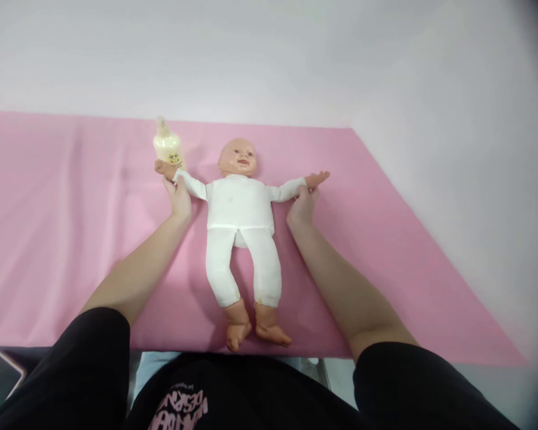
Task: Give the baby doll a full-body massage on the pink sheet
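L hand [180, 196] & R hand [303, 204] pinching doll [240, 203] at wrists [308, 181], feet [238, 322] nr mat [40, 239] front edge, room L

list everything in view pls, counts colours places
baby doll: 1, white with tan head, hands, feet, on cover
bottle: 1, pale yellow, behind doll's hand, picture left
cover: 1, pink, under doll
phone-like object: 1, dark, pinkish rim, bottom left
wall: count unclear, whitish, beyond cover
pale-blue patches: 2, below cover's front edge
top: 1, black, pink lettering, bottom
left hand: 1, bare, holding doll's arm, picture left
right hand: 1, bare, holding doll's other arm
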The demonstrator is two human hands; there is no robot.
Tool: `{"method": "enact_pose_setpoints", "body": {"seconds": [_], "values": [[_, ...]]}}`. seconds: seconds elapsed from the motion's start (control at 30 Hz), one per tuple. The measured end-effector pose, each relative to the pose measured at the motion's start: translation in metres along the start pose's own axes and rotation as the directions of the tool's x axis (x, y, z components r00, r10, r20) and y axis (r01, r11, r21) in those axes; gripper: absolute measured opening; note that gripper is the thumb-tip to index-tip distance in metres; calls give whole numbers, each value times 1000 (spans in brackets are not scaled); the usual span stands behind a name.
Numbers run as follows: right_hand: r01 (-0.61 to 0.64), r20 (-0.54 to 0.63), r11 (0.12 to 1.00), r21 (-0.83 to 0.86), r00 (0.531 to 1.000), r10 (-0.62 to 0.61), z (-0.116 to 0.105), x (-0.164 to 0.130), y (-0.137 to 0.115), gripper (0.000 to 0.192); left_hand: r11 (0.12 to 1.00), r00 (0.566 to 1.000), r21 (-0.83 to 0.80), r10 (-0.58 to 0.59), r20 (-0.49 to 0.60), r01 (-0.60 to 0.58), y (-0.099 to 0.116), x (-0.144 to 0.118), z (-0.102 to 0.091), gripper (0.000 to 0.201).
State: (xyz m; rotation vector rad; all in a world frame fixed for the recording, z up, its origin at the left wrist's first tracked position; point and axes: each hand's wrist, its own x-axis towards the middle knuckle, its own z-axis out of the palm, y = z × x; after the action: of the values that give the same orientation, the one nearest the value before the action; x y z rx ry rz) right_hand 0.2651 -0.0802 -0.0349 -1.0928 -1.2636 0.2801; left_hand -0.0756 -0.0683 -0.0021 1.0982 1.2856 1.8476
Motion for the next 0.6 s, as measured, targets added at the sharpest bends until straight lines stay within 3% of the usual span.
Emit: {"method": "enact_pose_setpoints", "body": {"seconds": [0.13,0.23,0.33,0.43,0.5,0.6], "values": [[-24,-94,999,37,995,28,1,-2,-21,65,994,994,-15,107,21,-107,6,0,-1,63],[33,15,999,30,999,-34,5,-7,-44,67,967,961,70,232,150,-244,6,-3,-1,70],[48,178,999,-6,983,-46,10,-14,-56,61,887,873,191,339,350,-421,7,-10,1,71],[78,284,993,-93,958,-48,14,-18,-58,52,750,723,278,360,589,-600,12,-16,5,59],[124,349,981,-150,935,-65,16,-20,-58,46,669,642,309,327,694,-675,16,-19,8,51],[164,392,973,-162,915,-89,16,-21,-58,44,624,617,337,304,726,-705,18,-21,11,49]]}}
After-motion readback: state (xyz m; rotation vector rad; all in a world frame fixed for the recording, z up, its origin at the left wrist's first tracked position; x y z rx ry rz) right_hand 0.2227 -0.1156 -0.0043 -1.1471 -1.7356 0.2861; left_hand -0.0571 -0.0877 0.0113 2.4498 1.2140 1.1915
